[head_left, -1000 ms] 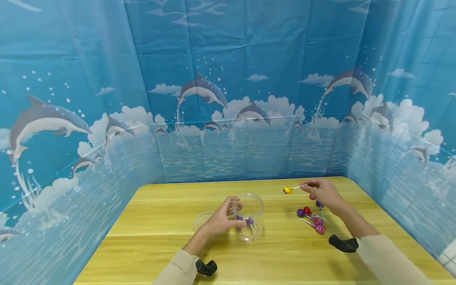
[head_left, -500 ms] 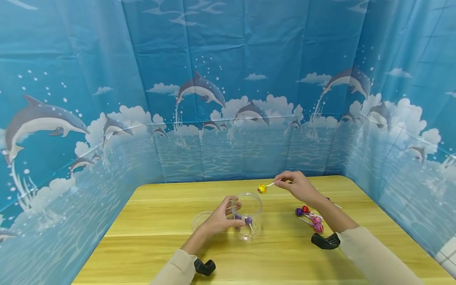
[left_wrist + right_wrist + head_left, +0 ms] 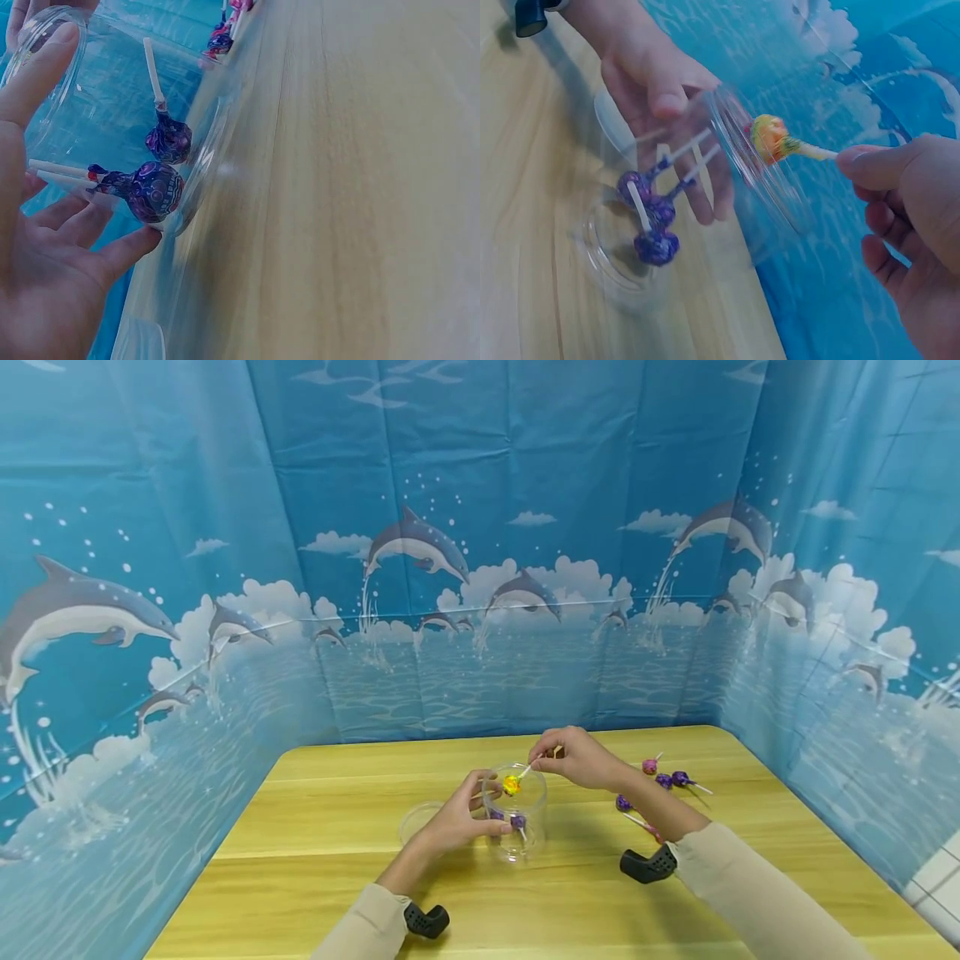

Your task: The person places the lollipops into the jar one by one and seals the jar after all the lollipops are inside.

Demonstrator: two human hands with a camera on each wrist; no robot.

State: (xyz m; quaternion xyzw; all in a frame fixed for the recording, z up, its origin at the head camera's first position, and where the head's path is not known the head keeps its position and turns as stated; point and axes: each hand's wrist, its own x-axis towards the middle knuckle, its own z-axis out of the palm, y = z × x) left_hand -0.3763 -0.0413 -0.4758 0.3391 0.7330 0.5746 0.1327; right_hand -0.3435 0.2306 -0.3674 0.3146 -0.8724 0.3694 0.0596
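Jar (image 3: 534,828) on table (image 3: 315,810), 3 lollipops (image 3: 657,247) inside; lid (image 3: 414,823) left, loose lollipops (image 3: 680,778) right.

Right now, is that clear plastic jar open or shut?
The jar is open: right-hand fingers hold a yellow lollipop at its uncovered top, and what looks like its clear lid lies on the table.

Yellow-orange on the round wrapped lollipop (image 3: 512,786); purple on ball-shaped lollipops (image 3: 155,192) inside the clear round plastic jar (image 3: 517,814); pink on a round lollipop (image 3: 649,767) at its two o'clock; dolphins (image 3: 420,545) across the blue backdrop (image 3: 465,443).
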